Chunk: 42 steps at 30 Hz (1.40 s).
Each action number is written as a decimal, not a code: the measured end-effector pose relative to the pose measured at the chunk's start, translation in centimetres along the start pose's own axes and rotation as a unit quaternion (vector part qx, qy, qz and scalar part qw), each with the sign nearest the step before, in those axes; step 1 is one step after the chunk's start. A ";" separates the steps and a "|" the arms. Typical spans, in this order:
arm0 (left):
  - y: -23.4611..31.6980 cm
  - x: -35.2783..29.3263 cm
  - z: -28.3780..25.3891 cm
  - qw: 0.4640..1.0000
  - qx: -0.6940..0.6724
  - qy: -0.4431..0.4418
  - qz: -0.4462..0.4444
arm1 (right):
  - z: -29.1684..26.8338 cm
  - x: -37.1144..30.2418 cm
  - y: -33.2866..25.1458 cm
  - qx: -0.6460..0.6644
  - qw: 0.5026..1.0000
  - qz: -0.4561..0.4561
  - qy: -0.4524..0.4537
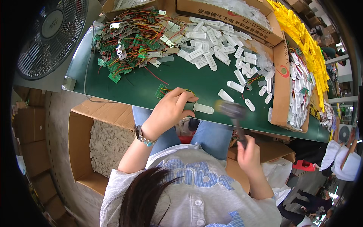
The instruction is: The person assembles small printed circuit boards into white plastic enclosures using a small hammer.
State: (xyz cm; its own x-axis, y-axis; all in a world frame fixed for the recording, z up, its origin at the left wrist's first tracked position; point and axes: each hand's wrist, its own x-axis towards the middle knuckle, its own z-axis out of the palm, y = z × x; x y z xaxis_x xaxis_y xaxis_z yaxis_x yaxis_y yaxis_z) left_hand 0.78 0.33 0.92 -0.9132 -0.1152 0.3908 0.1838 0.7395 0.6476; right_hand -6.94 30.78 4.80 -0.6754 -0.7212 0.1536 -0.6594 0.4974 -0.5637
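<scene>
Workbench, green, stocked with parts.
Clock positions from the left hand: heap of wired circuit boards at 11; pile of white casings at 1; right hand at 4, fingers wrapped round one hammer, its head blurred, at 3; one pale strip, also at 3, end pinched by bent left fingers and thumb; single green board near 10.

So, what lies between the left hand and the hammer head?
In the head view, a white plastic casing lies there, extending from the left hand's fingertips toward the motion-blurred hammer head.
</scene>
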 end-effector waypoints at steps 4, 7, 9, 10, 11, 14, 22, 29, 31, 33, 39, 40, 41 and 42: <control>-0.2 0.1 -0.1 1.000 -0.009 0.005 -0.004 | 0.6 1.1 0.1 -0.059 0.997 -0.041 -0.038; 0.0 -0.2 -0.3 1.000 -0.002 -0.002 0.001 | 0.7 1.0 0.6 0.012 1.000 -0.012 0.016; -0.2 -0.3 -0.2 1.000 -0.004 -0.004 -0.004 | 0.7 0.7 1.3 0.031 0.999 -0.012 0.005; -0.2 -0.2 -0.2 1.000 -0.003 -0.004 -0.004 | 0.7 1.1 1.2 0.031 0.999 -0.012 0.005; -0.1 -0.1 -0.3 1.000 -0.002 -0.006 -0.005 | 0.9 1.5 1.1 -0.007 0.997 -0.072 0.008; -0.3 -0.1 -0.1 1.000 -0.009 -0.006 -0.003 | 1.2 0.8 1.8 -0.044 0.990 -0.130 0.017; -0.3 0.0 -0.2 1.000 0.006 -0.005 0.007 | -0.1 -0.3 2.3 -0.097 0.992 -0.077 0.003; 0.1 0.0 -0.2 1.000 -0.012 -0.002 -0.018 | 1.3 1.4 0.4 -0.063 0.995 -0.083 0.005; 0.2 -0.1 -0.4 0.999 -0.015 -0.004 -0.028 | 1.4 1.5 0.5 -0.093 0.992 -0.081 -0.031; 0.1 -0.2 -0.3 1.000 -0.011 -0.002 -0.023 | 1.7 1.7 0.7 -0.009 0.998 -0.057 0.010; -0.1 0.5 -0.1 0.998 0.031 -0.018 0.054 | -1.4 5.6 1.8 0.030 0.999 -0.032 0.014; -0.1 0.5 -0.3 0.997 0.029 -0.020 0.063 | -1.6 6.8 1.8 -0.008 0.997 -0.075 0.024; -0.1 0.3 -0.3 0.998 0.035 -0.011 0.056 | -1.8 7.7 2.2 -0.035 0.997 -0.076 -0.008; -0.3 0.1 -0.1 0.998 0.039 -0.003 0.051 | -1.7 8.2 2.9 -0.062 0.995 -0.073 -0.039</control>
State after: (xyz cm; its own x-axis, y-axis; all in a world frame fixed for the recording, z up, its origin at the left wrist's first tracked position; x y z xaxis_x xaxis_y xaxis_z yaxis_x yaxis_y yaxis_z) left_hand 0.64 0.07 0.84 -0.8935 -0.0338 0.4478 0.2463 0.7970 0.5515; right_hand -14.97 27.13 5.78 -0.5453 -0.8227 0.1610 -0.7872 0.4365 -0.4356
